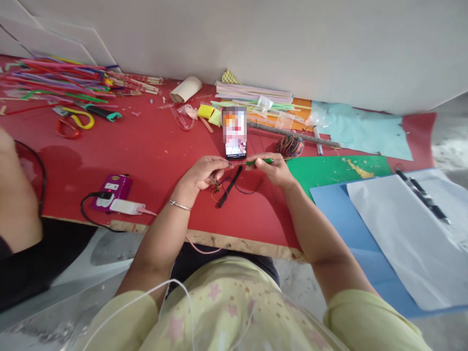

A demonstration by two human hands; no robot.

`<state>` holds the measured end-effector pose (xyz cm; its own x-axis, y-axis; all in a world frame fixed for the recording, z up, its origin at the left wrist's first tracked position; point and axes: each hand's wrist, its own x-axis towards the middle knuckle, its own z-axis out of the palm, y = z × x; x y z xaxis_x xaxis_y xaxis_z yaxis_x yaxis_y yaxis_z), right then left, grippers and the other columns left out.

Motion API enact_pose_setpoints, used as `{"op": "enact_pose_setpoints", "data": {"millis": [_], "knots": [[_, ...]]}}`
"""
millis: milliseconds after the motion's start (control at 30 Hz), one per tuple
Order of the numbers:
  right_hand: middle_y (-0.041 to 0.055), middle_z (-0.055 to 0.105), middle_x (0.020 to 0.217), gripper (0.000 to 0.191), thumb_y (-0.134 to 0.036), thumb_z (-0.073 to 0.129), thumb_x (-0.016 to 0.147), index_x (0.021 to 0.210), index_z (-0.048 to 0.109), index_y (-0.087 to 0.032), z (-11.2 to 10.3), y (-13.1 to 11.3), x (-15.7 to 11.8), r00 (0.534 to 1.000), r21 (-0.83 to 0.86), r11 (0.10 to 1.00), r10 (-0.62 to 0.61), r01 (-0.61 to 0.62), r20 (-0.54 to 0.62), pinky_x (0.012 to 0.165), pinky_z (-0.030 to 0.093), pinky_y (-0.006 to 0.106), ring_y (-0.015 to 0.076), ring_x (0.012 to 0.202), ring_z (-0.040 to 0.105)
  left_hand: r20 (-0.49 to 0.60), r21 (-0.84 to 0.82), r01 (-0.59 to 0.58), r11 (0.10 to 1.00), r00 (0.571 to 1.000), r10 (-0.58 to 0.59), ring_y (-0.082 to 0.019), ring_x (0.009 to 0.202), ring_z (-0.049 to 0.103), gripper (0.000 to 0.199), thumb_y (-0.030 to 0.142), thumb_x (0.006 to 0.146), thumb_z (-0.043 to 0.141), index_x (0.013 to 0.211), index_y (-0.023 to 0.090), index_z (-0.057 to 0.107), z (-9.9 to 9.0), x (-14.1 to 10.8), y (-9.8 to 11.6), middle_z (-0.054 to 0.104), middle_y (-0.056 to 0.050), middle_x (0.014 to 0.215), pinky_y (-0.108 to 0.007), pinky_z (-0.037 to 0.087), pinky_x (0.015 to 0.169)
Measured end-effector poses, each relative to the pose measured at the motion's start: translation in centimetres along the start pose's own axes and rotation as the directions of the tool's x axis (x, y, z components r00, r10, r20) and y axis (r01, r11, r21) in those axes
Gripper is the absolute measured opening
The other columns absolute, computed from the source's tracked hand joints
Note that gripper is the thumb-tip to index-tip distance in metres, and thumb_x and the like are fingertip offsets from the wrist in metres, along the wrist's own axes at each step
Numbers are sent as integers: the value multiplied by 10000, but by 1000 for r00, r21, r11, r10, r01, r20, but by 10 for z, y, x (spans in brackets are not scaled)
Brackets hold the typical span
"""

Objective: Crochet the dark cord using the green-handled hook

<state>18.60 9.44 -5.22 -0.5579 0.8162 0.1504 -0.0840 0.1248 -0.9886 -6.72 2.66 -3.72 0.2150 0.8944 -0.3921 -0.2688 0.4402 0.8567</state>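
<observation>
My right hand [272, 168] is closed around a thin green-handled tool [263, 161] held level above the red table. Facing it, my left hand [208, 172] pinches multicoloured yarn [215, 187] near the tool's tip; the exact grip is too small to make out. A strand of yarn hangs between the two hands. Below them a short black stick [229, 187] lies slanted on the table. Just beyond my fingertips is a phone [235, 134] with its screen lit. The multicoloured yarn ball [289, 146] rests behind my right hand.
Coloured pipe cleaners [66, 80], scissors [82, 117] and a cardboard tube [185, 89] lie at the back left. A purple socket box [114, 190] with cables is left of my arm. Blue folder [343, 214], papers and pens are at right. Another person's arm [18, 190] shows at far left.
</observation>
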Motion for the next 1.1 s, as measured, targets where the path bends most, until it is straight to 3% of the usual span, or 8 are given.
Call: {"op": "enact_pose_setpoints", "data": {"millis": [233, 533, 733, 833, 900, 967, 1033, 1100], "knots": [[33, 829, 833, 383, -601, 793, 845, 1015, 850, -262, 12, 12, 1, 997, 101, 994, 49, -43, -54, 742, 612, 308, 191, 777, 791, -4, -26, -15, 1000, 1000, 15, -18, 277, 254, 227, 290, 764, 788, 868, 88, 793, 2, 0, 0, 561, 12, 456, -223, 73, 335], [25, 827, 844, 376, -586, 779, 864, 1072, 826, -277, 19, 15, 2, 990, 157, 984, 97, -80, -101, 729, 593, 298, 191, 813, 792, -25, -36, -90, 995, 996, 89, -18, 306, 277, 241, 284, 763, 789, 927, 107, 787, 4, 1, -1, 599, 6, 496, -209, 83, 347], [51, 831, 952, 394, -581, 756, 887, 1102, 812, -255, 27, 9, -1, 994, 65, 996, 60, -54, -91, 774, 595, 329, 212, 873, 785, -17, -18, -133, 991, 991, 133, -22, 319, 277, 353, 435, 794, 832, 955, 128, 768, 9, 0, -5, 591, 20, 506, -204, 99, 352], [76, 810, 1132, 426, -526, 726, 916, 1248, 763, -262, 28, 3, -1, 999, -115, 992, -49, 46, -23, 913, 598, 418, 253, 1006, 765, -29, -35, -148, 988, 989, 147, -25, 322, 290, 343, 430, 782, 836, 930, 127, 768, 9, 1, -6, 593, 15, 509, -207, 101, 357], [97, 759, 1282, 493, -479, 699, 928, 1373, 698, -269, 27, -1, 3, 983, -406, 896, -183, 180, 33, 1040, 546, 505, 304, 1171, 697, -46, -56, -166, 985, 985, 164, -23, 321, 280, 336, 419, 785, 821, 931, 120, 779, 6, 1, -5, 597, 9, 513, -209, 90, 359], [118, 647, 1472, 532, -448, 654, 952, 1455, 636, -274, 27, -5, 11, 958, -725, 647, -281, 236, 61, 1150, 445, 583, 363, 1372, 552, -59, -83, -186, 979, 982, 182, -19, 319, 269, 335, 422, 787, 804, 915, 112, 787, 3, 2, -4, 596, 5, 510, -210, 79, 362], [120, 481, 1640, 529, -463, 594, 994, 1492, 593, -284, 28, -7, 21, 947, -911, 371, -317, 180, 57, 1208, 350, 625, 402, 1525, 366, -52, -100, -188, 977, 982, 183, -18, 314, 260, 335, 423, 779, 802, 900, 111, 789, -1, 3, -4, 590, 6, 502, -211, 72, 364], [115, 369, 1715, 526, -517, 529, 1027, 1501, 570, -294, 30, -5, 32, 948, -970, 206, -314, 127, 58, 1222, 307, 640, 414, 1591, 248, -33, -102, -174, 979, 985, 172, -17, 313, 256, 335, 422, 777, 803, 901, 111, 791, -2, 3, -3, 589, 7, 505, -213, 68, 365]]}}
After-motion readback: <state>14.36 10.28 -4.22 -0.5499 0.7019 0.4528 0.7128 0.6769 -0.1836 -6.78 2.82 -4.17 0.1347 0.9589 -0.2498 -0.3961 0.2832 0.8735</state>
